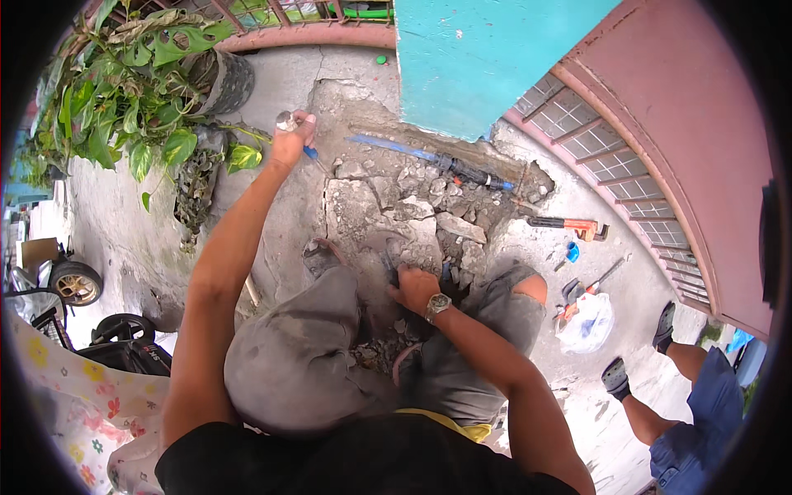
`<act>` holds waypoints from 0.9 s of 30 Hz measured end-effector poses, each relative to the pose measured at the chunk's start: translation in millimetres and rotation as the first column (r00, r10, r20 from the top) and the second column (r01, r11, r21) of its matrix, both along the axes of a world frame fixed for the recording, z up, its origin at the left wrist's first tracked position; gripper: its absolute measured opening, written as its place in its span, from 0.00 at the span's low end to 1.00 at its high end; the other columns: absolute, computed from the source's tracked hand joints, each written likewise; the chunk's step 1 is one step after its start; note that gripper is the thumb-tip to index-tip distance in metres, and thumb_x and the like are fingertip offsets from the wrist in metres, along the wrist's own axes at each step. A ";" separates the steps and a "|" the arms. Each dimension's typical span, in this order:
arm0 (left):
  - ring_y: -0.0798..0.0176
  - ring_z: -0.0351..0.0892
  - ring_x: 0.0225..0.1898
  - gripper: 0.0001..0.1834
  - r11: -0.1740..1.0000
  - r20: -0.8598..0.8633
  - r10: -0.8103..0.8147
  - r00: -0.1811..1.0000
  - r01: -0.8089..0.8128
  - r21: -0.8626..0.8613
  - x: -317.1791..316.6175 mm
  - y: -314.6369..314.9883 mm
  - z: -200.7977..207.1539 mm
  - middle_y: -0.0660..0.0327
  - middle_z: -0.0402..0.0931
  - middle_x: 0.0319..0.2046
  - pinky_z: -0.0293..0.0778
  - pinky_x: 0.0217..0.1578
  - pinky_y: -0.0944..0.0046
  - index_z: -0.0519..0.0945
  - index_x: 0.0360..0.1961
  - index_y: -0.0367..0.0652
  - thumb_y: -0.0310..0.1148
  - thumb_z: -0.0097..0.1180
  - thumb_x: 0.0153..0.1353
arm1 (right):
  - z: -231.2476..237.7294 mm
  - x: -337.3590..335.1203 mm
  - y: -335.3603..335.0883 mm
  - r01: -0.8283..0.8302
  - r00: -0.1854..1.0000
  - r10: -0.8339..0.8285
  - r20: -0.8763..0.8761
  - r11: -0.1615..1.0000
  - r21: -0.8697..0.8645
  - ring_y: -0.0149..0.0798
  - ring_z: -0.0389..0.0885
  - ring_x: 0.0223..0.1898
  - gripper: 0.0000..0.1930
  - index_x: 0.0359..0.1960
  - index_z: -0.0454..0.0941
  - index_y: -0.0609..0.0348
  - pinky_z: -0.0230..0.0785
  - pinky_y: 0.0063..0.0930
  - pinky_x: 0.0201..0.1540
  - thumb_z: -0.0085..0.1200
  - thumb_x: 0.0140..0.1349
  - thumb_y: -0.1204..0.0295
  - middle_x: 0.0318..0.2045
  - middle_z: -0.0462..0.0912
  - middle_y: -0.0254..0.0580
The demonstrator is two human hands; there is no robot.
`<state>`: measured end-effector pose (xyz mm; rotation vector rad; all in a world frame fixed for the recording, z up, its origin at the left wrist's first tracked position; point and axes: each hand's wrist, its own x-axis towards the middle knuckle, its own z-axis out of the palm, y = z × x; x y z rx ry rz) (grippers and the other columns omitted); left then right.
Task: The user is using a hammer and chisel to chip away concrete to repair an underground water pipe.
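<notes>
My left hand [289, 144], at the upper left by the broken concrete, is closed round a screwdriver-like tool [311, 153]. A worn, pale butt sticks out above the fist; a blue part and thin metal shank slant down toward the slab's crack. Low between my knees, my right hand [415, 289] is closed beside a dark, narrow tool end [388, 266]; its grip and what lies under the fingers are hidden. Ahead of that hand lie cracked slabs and rubble [412, 219]. A blue pipe [392, 148] with a black coupling [470, 173] lies exposed in the trench beyond.
On the right lie an orange-handled pipe wrench [573, 225], a blue fitting [572, 252], other tools and a white plastic bag [587, 323]. Another person's feet [617, 379] stand nearby. A turquoise panel [495, 62] overhangs the trench. A potted plant [223, 82] stands at upper left.
</notes>
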<state>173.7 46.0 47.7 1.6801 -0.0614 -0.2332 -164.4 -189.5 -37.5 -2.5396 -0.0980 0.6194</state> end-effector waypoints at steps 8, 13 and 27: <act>0.73 0.72 0.34 0.13 0.945 0.134 -0.132 0.982 0.084 0.315 -89.2 -25.8 -1.5 0.68 0.77 0.29 0.70 0.38 0.66 0.81 0.35 0.40 0.39 0.59 0.70 | 32.0 19.7 -16.5 0.299 0.953 -0.304 0.008 0.941 0.158 0.54 0.87 0.32 0.25 0.47 0.68 0.68 0.79 0.51 0.37 0.57 0.62 0.55 0.29 0.84 0.57; 0.72 0.75 0.36 0.16 0.876 0.101 -0.228 0.968 0.159 0.455 -91.0 3.1 9.2 0.66 0.79 0.31 0.72 0.40 0.68 0.81 0.36 0.38 0.43 0.59 0.69 | 169.3 2.5 -112.7 0.433 0.896 -0.311 -0.316 0.768 0.472 0.68 0.82 0.41 0.23 0.46 0.70 0.74 0.74 0.54 0.45 0.55 0.64 0.61 0.32 0.81 0.71; 0.69 0.72 0.44 0.19 0.578 -0.248 -0.523 0.816 0.553 0.600 -64.5 -4.6 47.5 0.63 0.77 0.37 0.70 0.49 0.65 0.78 0.46 0.42 0.48 0.53 0.73 | 51.7 -232.5 -289.6 0.782 0.601 -0.769 0.219 0.622 0.037 0.66 0.84 0.40 0.24 0.58 0.73 0.72 0.76 0.50 0.41 0.58 0.63 0.68 0.36 0.83 0.70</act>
